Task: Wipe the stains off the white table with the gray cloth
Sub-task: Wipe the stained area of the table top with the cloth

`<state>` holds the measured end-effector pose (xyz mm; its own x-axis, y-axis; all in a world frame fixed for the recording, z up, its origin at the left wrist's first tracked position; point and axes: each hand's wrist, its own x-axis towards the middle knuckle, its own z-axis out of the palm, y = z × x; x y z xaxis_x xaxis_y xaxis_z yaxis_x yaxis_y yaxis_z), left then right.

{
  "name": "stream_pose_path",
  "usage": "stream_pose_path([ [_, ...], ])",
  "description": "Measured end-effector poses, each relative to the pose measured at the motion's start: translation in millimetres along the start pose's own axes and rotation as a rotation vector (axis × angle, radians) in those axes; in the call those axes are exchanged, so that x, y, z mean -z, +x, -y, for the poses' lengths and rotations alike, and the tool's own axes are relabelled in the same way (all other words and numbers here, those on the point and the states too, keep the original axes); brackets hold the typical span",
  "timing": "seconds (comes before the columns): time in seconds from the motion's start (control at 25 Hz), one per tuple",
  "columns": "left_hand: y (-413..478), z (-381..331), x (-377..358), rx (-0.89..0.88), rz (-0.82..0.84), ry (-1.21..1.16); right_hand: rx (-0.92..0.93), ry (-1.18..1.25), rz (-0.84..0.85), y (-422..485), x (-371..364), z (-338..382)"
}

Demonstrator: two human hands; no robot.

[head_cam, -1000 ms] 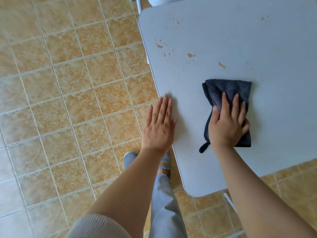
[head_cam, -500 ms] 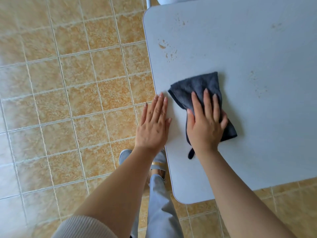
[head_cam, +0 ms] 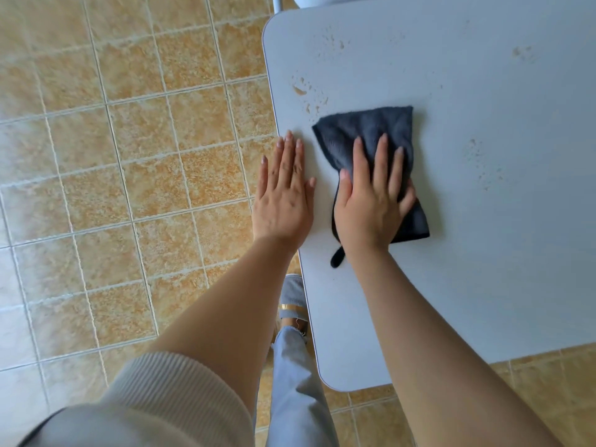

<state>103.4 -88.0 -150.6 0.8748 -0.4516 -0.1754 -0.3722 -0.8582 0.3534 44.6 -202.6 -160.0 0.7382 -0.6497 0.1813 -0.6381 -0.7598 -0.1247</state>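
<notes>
The white table (head_cam: 483, 269) fills the right side of the view. A dark gray cloth (head_cam: 371, 133) lies flat on it near the left edge, and my right hand (head_cam: 371, 201) presses down on its lower half with fingers spread. My left hand (head_cam: 283, 195) rests flat on the table's left edge, holding nothing. Brown stains (head_cam: 301, 88) sit just beyond the cloth's upper left corner. Fainter specks (head_cam: 335, 40) lie farther up, a pale smear (head_cam: 522, 53) at the far right, and faint dots (head_cam: 483, 162) to the right of the cloth.
Orange-beige floor tiles (head_cam: 129, 156) cover the left half. My leg in light trousers and a gray slipper (head_cam: 292, 298) stand by the table's near left corner. A white object (head_cam: 322, 0) pokes in at the top edge.
My right hand slid the cloth left and then up toward the brown stains; the marks near the table's middle that it passed over are gone. My left hand stayed on the edge.
</notes>
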Motion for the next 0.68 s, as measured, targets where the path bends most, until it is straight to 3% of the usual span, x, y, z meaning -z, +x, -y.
stream_pose_path([
  [0.16,-13.4,-1.9,-6.5,0.076,-0.016,-0.028,0.070,-0.032,0.012,-30.4,17.8,-46.4],
  [0.4,-15.4,-0.1,-11.3,0.095,-0.033,-0.051,-0.168,-0.014,0.075,53.5,-1.9,-35.4],
  [0.52,-14.9,-0.4,-9.5,0.088,-0.023,-0.030,-0.042,0.023,0.061,79.7,-16.6,2.3],
  [0.68,-29.4,-0.1,-6.9,0.024,-0.039,0.041,0.321,0.010,0.051,55.0,-10.7,1.6],
])
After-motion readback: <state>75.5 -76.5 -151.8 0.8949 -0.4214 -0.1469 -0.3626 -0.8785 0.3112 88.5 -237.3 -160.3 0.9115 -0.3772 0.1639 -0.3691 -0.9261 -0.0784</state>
